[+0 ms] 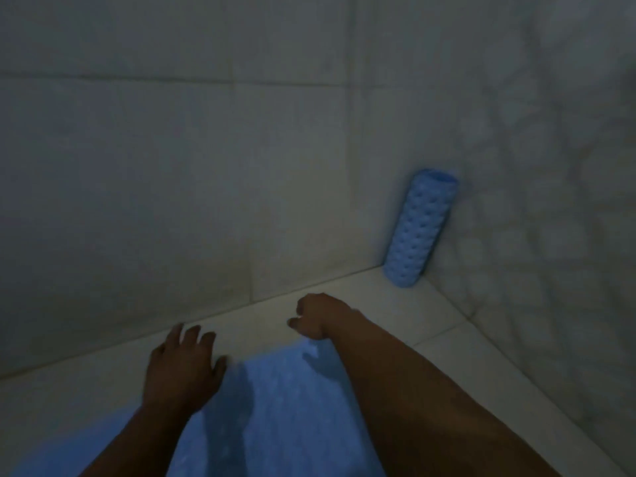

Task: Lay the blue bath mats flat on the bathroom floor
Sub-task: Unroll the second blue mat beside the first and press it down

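One blue bath mat (275, 401) lies spread on the pale floor tiles between my arms, its far edge near the wall. My left hand (186, 366) rests flat at the mat's far left corner, fingers apart. At the far right corner my right hand (316, 316) has its fingers curled; whether it pinches the mat's edge is unclear. A second blue mat (418, 228), rolled into a dimpled tube, stands upright in the corner, leaning on the right wall.
A tiled wall (172, 166) rises just beyond the mat's far edge, and another tiled wall (550, 201) closes the right side. A strip of bare floor tile (395, 304) runs between the flat mat and the rolled one. The light is dim.
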